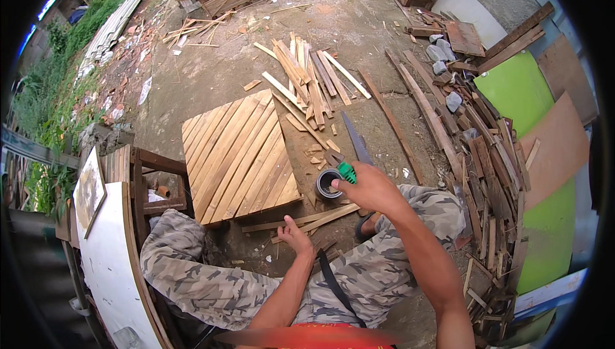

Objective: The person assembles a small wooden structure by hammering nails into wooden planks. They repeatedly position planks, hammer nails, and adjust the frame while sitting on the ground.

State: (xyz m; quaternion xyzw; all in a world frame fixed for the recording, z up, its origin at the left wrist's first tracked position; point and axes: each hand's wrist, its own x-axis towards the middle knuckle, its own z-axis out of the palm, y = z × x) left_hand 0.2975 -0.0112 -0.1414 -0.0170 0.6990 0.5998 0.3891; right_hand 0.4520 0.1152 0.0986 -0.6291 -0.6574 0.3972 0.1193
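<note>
A square panel of diagonal wooden slats (234,157) sits in front of me, left of centre. My left hand (296,237) is just below its near right corner, fingers apart and holding nothing. My right hand (368,189) is closed around a green-handled tool (346,172); a short, flat, brownish end pokes out beyond the handle. Its thumb reaches the rim of a dark round container (319,186), whose inside is partly hidden by the hand. Past the right hand, a handsaw blade (356,137) lies on the ground; its handle is hidden.
Cut wooden strips (307,83) are heaped beyond the panel. Long boards (426,109) and scrap wood (487,157) line the right side. A wooden frame (157,163) and white board (115,259) stand at my left. Thin strips (320,218) lie between my legs.
</note>
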